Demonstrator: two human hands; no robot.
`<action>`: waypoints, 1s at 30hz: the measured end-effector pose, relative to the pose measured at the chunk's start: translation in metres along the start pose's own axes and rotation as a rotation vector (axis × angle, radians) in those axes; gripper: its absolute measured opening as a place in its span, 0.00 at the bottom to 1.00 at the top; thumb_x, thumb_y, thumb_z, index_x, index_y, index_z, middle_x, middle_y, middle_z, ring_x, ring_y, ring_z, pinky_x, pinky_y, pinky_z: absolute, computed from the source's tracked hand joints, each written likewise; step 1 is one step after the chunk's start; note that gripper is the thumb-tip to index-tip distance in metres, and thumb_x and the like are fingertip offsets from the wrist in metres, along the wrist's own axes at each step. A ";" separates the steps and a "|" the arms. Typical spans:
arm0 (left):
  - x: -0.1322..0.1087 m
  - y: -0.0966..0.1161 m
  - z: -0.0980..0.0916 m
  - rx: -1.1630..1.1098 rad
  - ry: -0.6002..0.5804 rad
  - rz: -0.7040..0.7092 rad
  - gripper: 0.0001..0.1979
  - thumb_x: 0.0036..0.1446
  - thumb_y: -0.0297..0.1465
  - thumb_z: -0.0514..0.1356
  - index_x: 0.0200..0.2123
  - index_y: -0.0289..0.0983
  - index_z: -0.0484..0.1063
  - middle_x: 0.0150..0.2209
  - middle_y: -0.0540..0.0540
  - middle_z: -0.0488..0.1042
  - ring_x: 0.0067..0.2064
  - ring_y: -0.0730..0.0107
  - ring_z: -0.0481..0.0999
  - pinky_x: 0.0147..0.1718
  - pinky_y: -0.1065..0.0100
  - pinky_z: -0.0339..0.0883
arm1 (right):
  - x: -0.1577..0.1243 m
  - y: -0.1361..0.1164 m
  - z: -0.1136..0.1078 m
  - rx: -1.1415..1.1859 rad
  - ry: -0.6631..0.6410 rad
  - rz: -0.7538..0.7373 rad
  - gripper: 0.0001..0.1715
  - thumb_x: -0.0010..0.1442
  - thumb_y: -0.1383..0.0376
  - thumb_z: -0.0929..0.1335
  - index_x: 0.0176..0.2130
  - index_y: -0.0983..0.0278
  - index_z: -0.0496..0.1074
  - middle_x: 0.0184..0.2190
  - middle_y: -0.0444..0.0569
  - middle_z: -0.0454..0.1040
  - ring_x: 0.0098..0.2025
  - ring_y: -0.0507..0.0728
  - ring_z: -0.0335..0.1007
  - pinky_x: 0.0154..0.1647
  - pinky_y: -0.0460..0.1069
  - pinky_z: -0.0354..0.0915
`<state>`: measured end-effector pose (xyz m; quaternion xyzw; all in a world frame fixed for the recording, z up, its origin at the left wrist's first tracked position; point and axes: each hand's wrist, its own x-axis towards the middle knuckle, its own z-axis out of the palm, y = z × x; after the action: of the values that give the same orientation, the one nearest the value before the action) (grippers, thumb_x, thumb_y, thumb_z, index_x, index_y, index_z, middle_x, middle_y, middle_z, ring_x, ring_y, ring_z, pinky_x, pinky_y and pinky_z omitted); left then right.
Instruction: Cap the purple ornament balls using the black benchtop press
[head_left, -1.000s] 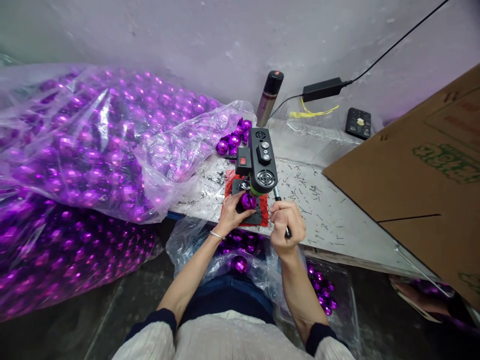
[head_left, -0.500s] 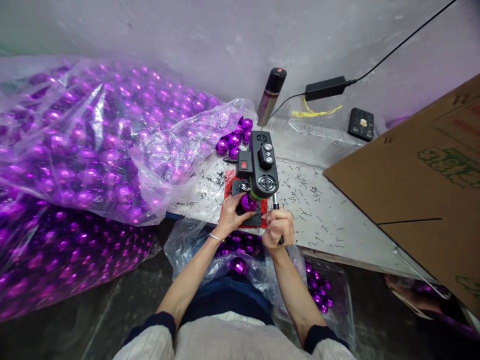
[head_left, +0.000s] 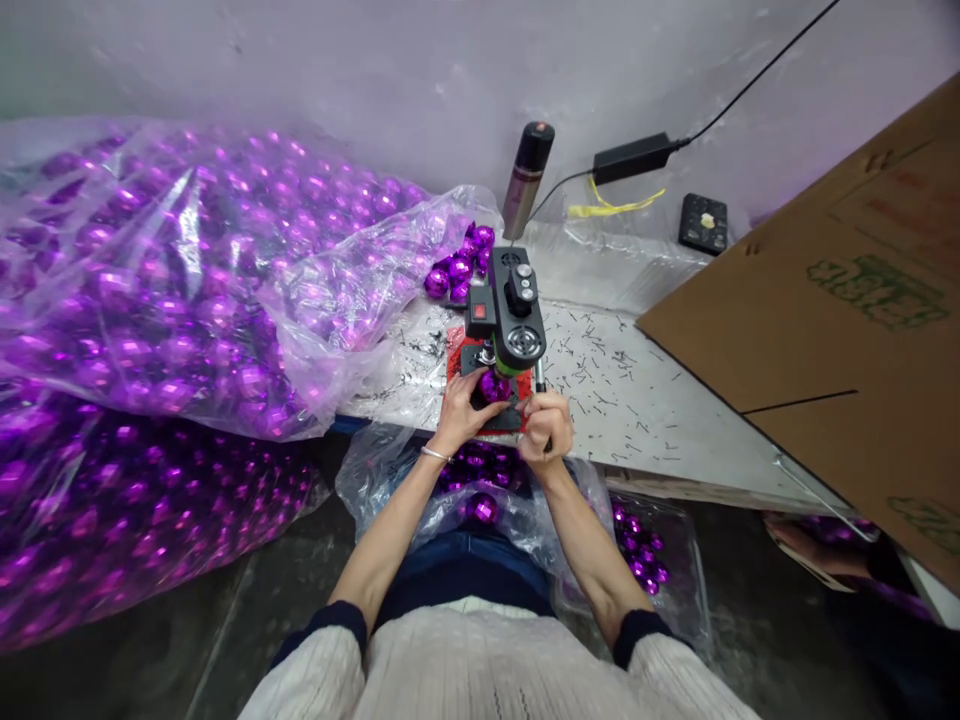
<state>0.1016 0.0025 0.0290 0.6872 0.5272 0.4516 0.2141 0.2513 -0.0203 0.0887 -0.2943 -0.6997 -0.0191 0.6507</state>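
Note:
A small black bench drill press (head_left: 517, 308) with a red switch stands on a red sheet (head_left: 454, 350) on the worktop. Under its head sits a shiny purple faceted bauble (head_left: 494, 385). My left hand (head_left: 466, 412) grips the bauble between thumb and fingers from the left. On the right, my right hand (head_left: 547, 428) is wrapped round the press's lever (head_left: 540, 375). The tool tip is hidden by the head, so contact with the bauble cannot be seen. Several loose purple baubles (head_left: 460, 268) lie behind the press.
Clear plastic bags full of purple baubles (head_left: 150, 300) fill the left side. A spray can (head_left: 529, 180), a black power adapter (head_left: 631, 158) and a black box (head_left: 703, 223) stand at the back. Dark shavings litter the white worktop (head_left: 600, 385). A cardboard box (head_left: 825, 300) leans in from the right.
The view has shifted slightly, moving the scene a little up and left. My left hand still holds the bauble, and my right hand still grips the lever.

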 end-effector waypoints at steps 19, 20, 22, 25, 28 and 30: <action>-0.140 -0.007 -0.048 -0.013 -0.149 -0.306 0.35 0.58 0.48 0.68 0.64 0.40 0.66 0.56 0.39 0.79 0.49 0.58 0.84 0.52 0.58 0.77 | -0.009 -0.047 -0.051 -0.051 -0.180 0.440 0.29 0.66 0.56 0.69 0.63 0.56 0.63 0.51 0.52 0.73 0.33 0.52 0.74 0.35 0.52 0.75; -0.143 -0.010 -0.046 0.004 -0.162 -0.337 0.35 0.60 0.47 0.67 0.65 0.39 0.65 0.55 0.39 0.79 0.46 0.60 0.84 0.50 0.59 0.78 | -0.028 -0.054 -0.060 -0.032 -0.321 0.421 0.26 0.67 0.57 0.69 0.62 0.57 0.66 0.48 0.52 0.76 0.35 0.54 0.75 0.37 0.52 0.76; -0.145 -0.016 -0.040 0.049 -0.203 -0.408 0.35 0.62 0.45 0.65 0.66 0.37 0.62 0.52 0.37 0.80 0.43 0.60 0.84 0.48 0.60 0.78 | -0.066 -0.066 -0.074 0.016 -0.639 0.370 0.23 0.66 0.56 0.69 0.58 0.58 0.71 0.45 0.53 0.79 0.40 0.57 0.78 0.43 0.54 0.77; -0.142 -0.023 -0.034 0.123 -0.350 -0.483 0.37 0.63 0.45 0.64 0.68 0.35 0.59 0.54 0.34 0.79 0.50 0.52 0.83 0.52 0.56 0.75 | -0.116 -0.078 -0.080 -0.003 -0.986 0.452 0.25 0.66 0.54 0.69 0.59 0.58 0.71 0.51 0.57 0.77 0.51 0.62 0.77 0.50 0.58 0.78; -0.143 -0.030 -0.031 0.055 -0.579 -0.499 0.35 0.65 0.48 0.59 0.68 0.36 0.61 0.57 0.33 0.78 0.57 0.49 0.80 0.56 0.53 0.72 | -0.147 -0.082 -0.073 -0.017 -1.149 0.636 0.30 0.65 0.53 0.70 0.63 0.57 0.68 0.58 0.59 0.74 0.58 0.65 0.74 0.57 0.63 0.75; -0.148 -0.034 -0.030 -0.062 -0.720 -0.517 0.32 0.66 0.51 0.55 0.65 0.37 0.68 0.59 0.35 0.78 0.60 0.51 0.78 0.59 0.54 0.70 | -0.157 -0.082 -0.067 0.044 -1.170 0.778 0.32 0.63 0.53 0.71 0.63 0.57 0.68 0.59 0.59 0.73 0.60 0.65 0.73 0.60 0.64 0.73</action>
<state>0.0524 -0.1273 -0.0406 0.6395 0.5598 0.1307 0.5105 0.2730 -0.1760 -0.0170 -0.4719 -0.7791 0.3907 0.1328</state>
